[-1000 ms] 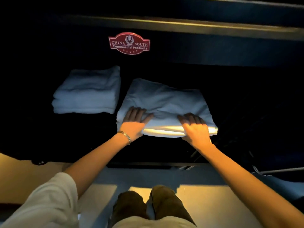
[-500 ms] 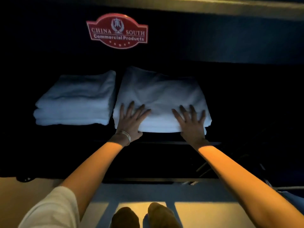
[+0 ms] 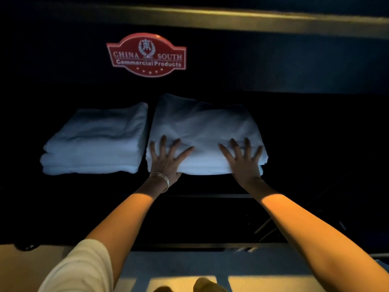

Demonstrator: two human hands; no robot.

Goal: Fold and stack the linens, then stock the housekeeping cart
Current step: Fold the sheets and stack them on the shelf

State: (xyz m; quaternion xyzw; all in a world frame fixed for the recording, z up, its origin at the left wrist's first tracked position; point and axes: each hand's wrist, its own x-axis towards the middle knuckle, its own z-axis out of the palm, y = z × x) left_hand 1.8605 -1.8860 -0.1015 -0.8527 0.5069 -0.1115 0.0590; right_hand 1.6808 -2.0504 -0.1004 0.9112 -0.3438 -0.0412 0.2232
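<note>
Nearest the camera: pale short sleeve (image 3: 80, 268) at lower left; shoe tip (image 3: 207, 285) at the bottom edge, on light floor (image 3: 189, 264) crossed by bright patches. Both bare forearms extended forward into the dark cart (image 3: 294, 66), lit orange up to the wrists, shaded beyond.

Thin bangles (image 3: 161, 178) on the left wrist. Left hand (image 3: 166, 160) laid flat on the near left part of the right-hand folded towel stack (image 3: 202, 127), fingers straight and spread, thumb angled toward centre. Right hand (image 3: 244, 163) laid flat on the near right part of the same stack, fingers likewise straight and spread. No curl or pinch by either hand; palms over the near folded edge.

Stack resting on the dark cart shelf (image 3: 210, 186), several layers visible at its near edge. Second folded white towel stack (image 3: 96, 140) just beside it to the left, narrow gap between, untouched by either hand.

Farther back: red badge (image 3: 146, 54) on the dark panel above the shelf, lettered "CHINA SOUTH Commercial Products". Above that, a dull lit rail (image 3: 231, 22) across the top.
</note>
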